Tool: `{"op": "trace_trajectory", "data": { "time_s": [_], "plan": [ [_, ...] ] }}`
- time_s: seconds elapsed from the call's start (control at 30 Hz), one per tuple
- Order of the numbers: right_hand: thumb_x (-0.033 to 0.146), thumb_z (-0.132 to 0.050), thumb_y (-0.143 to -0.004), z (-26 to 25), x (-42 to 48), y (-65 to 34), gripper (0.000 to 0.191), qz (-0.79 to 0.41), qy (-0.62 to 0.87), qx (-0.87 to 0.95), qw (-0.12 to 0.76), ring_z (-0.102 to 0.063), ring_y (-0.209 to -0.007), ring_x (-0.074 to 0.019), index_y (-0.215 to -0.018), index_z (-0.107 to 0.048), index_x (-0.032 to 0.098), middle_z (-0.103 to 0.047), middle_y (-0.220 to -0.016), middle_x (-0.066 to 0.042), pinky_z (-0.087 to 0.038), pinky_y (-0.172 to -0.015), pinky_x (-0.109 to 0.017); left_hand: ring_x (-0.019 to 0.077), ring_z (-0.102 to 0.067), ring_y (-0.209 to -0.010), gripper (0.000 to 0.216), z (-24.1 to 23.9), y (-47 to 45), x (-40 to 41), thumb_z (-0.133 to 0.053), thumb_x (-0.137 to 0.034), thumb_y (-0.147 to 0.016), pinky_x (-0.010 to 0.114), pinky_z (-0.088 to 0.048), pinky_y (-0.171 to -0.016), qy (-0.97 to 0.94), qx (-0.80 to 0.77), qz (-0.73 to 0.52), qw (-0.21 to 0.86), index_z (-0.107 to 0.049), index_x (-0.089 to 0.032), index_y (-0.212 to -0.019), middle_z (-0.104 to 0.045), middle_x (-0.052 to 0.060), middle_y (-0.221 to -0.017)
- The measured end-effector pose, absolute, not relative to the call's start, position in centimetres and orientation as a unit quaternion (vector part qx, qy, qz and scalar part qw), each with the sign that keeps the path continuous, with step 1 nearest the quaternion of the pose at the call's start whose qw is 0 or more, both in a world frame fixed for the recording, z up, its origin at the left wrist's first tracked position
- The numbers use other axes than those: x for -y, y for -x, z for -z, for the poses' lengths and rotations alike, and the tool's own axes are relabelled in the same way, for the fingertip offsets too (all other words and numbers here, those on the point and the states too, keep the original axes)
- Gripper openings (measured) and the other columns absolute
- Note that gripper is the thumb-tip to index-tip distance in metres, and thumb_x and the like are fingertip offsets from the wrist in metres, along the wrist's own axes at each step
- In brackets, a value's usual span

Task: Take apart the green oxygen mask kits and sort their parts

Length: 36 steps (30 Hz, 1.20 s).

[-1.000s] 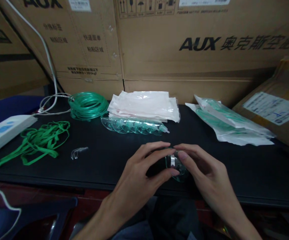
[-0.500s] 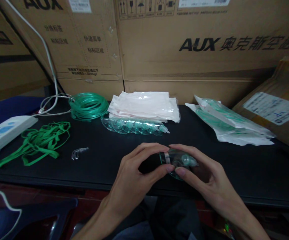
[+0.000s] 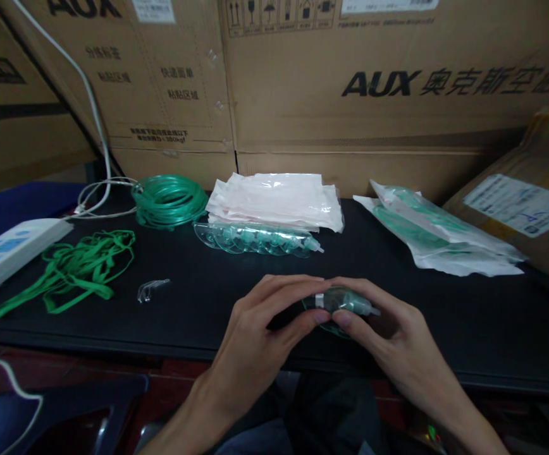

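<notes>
Mask [image 3: 350, 301] see-thru grn w/ silver strip [image 3: 319, 300], pale tip [image 3: 373, 311].

Both hands [image 3: 255, 328] [image 3: 398, 325] near each other — fingers [image 3: 293, 289] curved, thumbs [image 3: 320, 317] close.

1. The right cardboard panel [image 3: 398, 120] is carrying the big black brand "AUX" and, after it, "奥克斯空调".
2. Above this, a row of printed signs [image 3: 281, 18] is showing arrows, a glass and an umbrella.
3. The left cardboard panel [image 3: 146, 114] is bearing "AUX", "分拣标签", "快递面单", two times "粘贴区域", and lower "300kgf".
4. White labels [image 3: 155, 10] on both panels are displaying print too small for reading.
5. A paper label [image 3: 524, 203] on the right-hand box [image 3: 547, 148] is bearing unreadable print and a blue pen mark.
</notes>
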State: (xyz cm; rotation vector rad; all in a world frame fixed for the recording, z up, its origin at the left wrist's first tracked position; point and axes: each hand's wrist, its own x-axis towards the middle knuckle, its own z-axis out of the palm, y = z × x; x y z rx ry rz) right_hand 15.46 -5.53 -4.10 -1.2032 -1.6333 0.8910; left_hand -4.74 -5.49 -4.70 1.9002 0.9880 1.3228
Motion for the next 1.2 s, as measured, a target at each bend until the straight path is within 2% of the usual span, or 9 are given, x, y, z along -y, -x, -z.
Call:
{"op": "trace_trajectory", "data": {
  "time_s": [0.1, 0.33, 0.53, 0.67, 0.77, 0.83, 0.9, 1.03, 1.2],
  "plan": [
    [0.041, -0.077, -0.085, 3.7, 5.5, -15.3, 0.024, -0.356, 0.491, 0.670, 0.428, -0.077, -0.082, -0.0211, -0.104, -0.080, 0.025, -0.083, -0.095, -0.002, -0.061, -0.071, -0.026, 0.0173, -0.070, -0.114, 0.025, 4.5, 4.9, 5.6, -0.072, -0.028, -0.097, 0.027, -0.054, -0.103, -0.683, -0.381, -0.500, 0.371, -0.075, -0.029, -0.122, -0.077, 0.000, -0.120],
    [0.041, -0.075, -0.088, 3.6, 5.5, -15.3, 0.022, -0.354, 0.491, 0.673, 0.424, -0.076, -0.083, -0.0196, -0.104, -0.080, 0.026, -0.083, -0.097, 0.000, -0.058, -0.074, -0.024, 0.0172, -0.071, -0.117, 0.031, 3.9, 5.2, 5.4, -0.061, -0.035, -0.104, 0.029, -0.054, -0.106, -0.582, -0.328, -0.526, 0.526, -0.066, -0.029, -0.134, -0.077, 0.003, -0.122],
    [0.042, -0.074, -0.088, 3.5, 5.5, -15.2, 0.022, -0.350, 0.499, 0.672, 0.421, -0.076, -0.083, -0.0192, -0.102, -0.080, 0.026, -0.083, -0.097, -0.001, -0.058, -0.074, -0.024, 0.0141, -0.070, -0.116, 0.024, 4.3, 5.7, 5.0, -0.059, -0.036, -0.106, 0.025, -0.052, -0.106, -0.537, -0.303, -0.540, 0.573, -0.073, -0.030, -0.124, -0.077, 0.002, -0.122],
    [0.042, -0.073, -0.088, 3.5, 5.5, -15.3, 0.024, -0.348, 0.503, 0.674, 0.415, -0.077, -0.081, -0.0197, -0.102, -0.081, 0.025, -0.083, -0.096, -0.002, -0.060, -0.071, -0.024, 0.0158, -0.071, -0.112, 0.018, 4.2, 5.7, 4.7, -0.074, -0.037, -0.095, 0.026, -0.054, -0.100, -0.519, -0.322, -0.543, 0.576, -0.073, -0.024, -0.108, -0.079, 0.003, -0.115],
    [0.044, -0.074, -0.087, 3.9, 5.4, -15.5, 0.026, -0.336, 0.500, 0.680, 0.418, -0.078, -0.078, -0.0207, -0.103, -0.081, 0.025, -0.083, -0.093, -0.002, -0.061, -0.068, -0.024, 0.0193, -0.071, -0.106, 0.021, 3.8, 6.4, 4.8, -0.084, -0.035, -0.086, 0.031, -0.055, -0.097, -0.582, -0.378, -0.542, 0.474, -0.068, -0.020, -0.087, -0.077, 0.005, -0.108],
    [0.046, -0.075, -0.085, 4.1, 5.2, -15.6, 0.027, -0.322, 0.496, 0.683, 0.429, -0.079, -0.076, -0.0218, -0.100, -0.082, 0.025, -0.084, -0.092, -0.003, -0.063, -0.066, -0.024, 0.0207, -0.070, -0.104, 0.021, 3.7, 7.8, 5.1, -0.083, -0.033, -0.087, 0.035, -0.054, -0.097, -0.667, -0.429, -0.500, 0.349, -0.067, -0.020, -0.083, -0.075, 0.006, -0.106],
    [0.048, -0.075, -0.084, 4.3, 5.0, -15.6, 0.027, -0.314, 0.489, 0.689, 0.433, -0.080, -0.073, -0.0223, -0.097, -0.083, 0.025, -0.084, -0.089, -0.003, -0.063, -0.063, -0.024, 0.0217, -0.068, -0.103, 0.016, 3.8, 9.9, 5.7, -0.079, -0.031, -0.090, 0.037, -0.054, -0.095, -0.740, -0.471, -0.426, 0.220, -0.070, -0.022, -0.097, -0.074, 0.006, -0.108],
    [0.048, -0.073, -0.084, 4.2, 5.0, -15.4, 0.028, -0.306, 0.482, 0.698, 0.432, -0.079, -0.064, -0.0209, -0.096, -0.084, 0.025, -0.084, -0.083, -0.003, -0.061, -0.054, -0.021, 0.0256, -0.064, -0.115, 0.042, 4.2, 15.6, 6.6, -0.071, -0.036, -0.096, 0.043, -0.054, -0.099, -0.785, -0.538, -0.304, 0.043, -0.061, -0.028, -0.137, -0.074, 0.007, -0.122],
    [0.045, -0.073, -0.081, 3.8, 5.1, -15.1, 0.028, -0.297, 0.482, 0.695, 0.443, -0.079, -0.063, -0.0220, -0.093, -0.085, 0.023, -0.084, -0.080, -0.004, -0.061, -0.052, -0.021, 0.0300, -0.064, -0.119, 0.049, 4.3, 21.2, 6.7, -0.064, -0.049, -0.098, 0.046, -0.054, -0.102, -0.781, -0.572, -0.242, -0.070, -0.060, -0.027, -0.143, -0.076, 0.006, -0.125]
  ]
}}
